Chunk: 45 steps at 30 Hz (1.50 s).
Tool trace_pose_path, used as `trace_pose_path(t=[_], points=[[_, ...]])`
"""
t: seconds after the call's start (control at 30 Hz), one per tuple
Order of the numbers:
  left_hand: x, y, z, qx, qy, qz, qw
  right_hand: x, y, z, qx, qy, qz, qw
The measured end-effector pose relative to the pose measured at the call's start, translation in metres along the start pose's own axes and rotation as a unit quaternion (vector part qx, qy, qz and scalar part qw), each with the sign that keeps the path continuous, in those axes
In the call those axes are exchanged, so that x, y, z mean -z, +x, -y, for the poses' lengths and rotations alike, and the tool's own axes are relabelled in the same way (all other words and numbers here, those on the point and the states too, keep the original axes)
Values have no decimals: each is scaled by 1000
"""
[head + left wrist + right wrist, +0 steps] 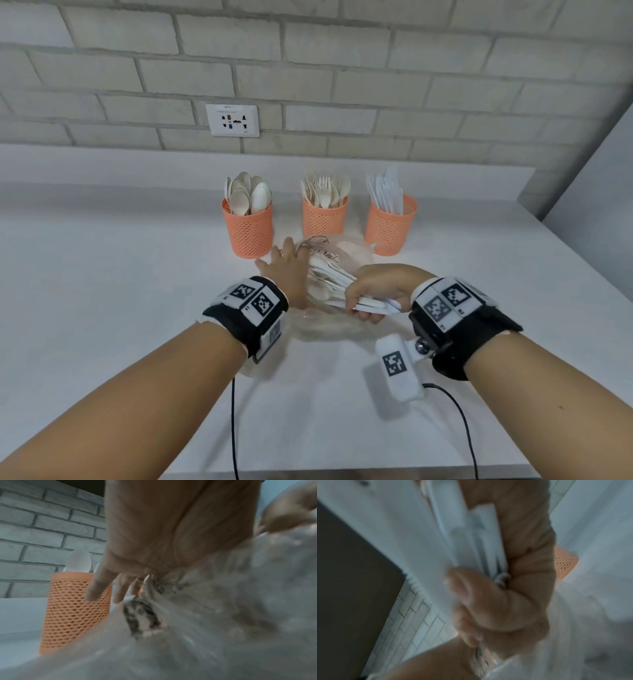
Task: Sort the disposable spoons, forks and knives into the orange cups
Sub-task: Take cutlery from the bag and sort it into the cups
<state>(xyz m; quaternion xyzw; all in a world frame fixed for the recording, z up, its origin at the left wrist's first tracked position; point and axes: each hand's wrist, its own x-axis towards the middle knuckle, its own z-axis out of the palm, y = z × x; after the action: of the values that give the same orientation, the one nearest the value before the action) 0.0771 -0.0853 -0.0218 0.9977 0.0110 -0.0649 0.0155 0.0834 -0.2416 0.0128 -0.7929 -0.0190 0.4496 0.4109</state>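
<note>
Three orange mesh cups stand in a row near the wall: the left cup (247,228) holds spoons, the middle cup (324,217) forks, the right cup (390,224) knives. In front of them lies a clear plastic bag (337,255) with white cutlery in it. My left hand (284,260) lies on the bag's left side with its fingers straight. My right hand (363,301) grips a bundle of white cutlery (329,277) by the handles, and the other ends reach into the bag. In the right wrist view the fist (488,595) wraps the handles (479,534). The left wrist view shows my left hand's straight fingers (118,588) beside the bag (214,601) and the spoon cup (73,608).
The white counter (120,274) runs back to a grey brick wall with a socket plate (233,120). A side wall (589,192) closes in at the right. Two black cables (459,421) trail off the front edge near my forearms.
</note>
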Motion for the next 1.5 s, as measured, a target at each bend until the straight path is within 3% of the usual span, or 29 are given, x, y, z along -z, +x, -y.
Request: trace_pose_path(t=[0.17,0.3,0.37,0.43,0.5,0.53,0.6,0.63,0.7,0.73,0.8,0.87,0.93,1.1,1.23,1.4,1.5], points=[[-6,12,16,-4,-68,78,995,17,-32,-21,90,52,-2,995],[-5,12,21,-44,-82,109,990,17,-42,-34,186,157,-6,970],[3,8,19,-65,-97,83,990,15,-39,-33,222,209,-33,952],[13,4,18,-99,-147,1,984,12,-36,-28,252,224,-74,939],[22,-1,16,-131,-265,-123,947,10,-34,-21,269,221,-130,928],[27,-6,14,-140,-340,-188,911,9,-33,-18,281,222,-157,920],[37,-15,5,-147,-443,-243,850,6,-29,-10,319,200,-211,902],[43,-20,-1,-150,-459,-224,847,5,-27,-6,339,169,-240,894],[51,-27,-17,-144,-502,-109,846,1,-18,4,373,89,-290,877],[55,-27,-25,-135,-561,-38,816,-3,-14,10,392,53,-306,866],[56,-21,-34,-96,-690,38,717,-12,-5,20,427,-4,-320,846],[55,-13,-35,-55,-778,55,623,-16,2,24,445,-82,-311,836],[52,-5,-30,-29,-815,67,574,-14,8,23,434,-147,-306,835],[49,1,-21,-58,-849,100,516,-3,3,17,422,-115,-241,866],[52,4,-27,-64,-866,97,485,0,2,17,432,-39,-317,844],[48,8,-36,-50,-893,83,441,4,9,21,414,-102,-395,814],[46,12,-40,-45,-895,79,437,7,13,18,403,-115,-403,814]])
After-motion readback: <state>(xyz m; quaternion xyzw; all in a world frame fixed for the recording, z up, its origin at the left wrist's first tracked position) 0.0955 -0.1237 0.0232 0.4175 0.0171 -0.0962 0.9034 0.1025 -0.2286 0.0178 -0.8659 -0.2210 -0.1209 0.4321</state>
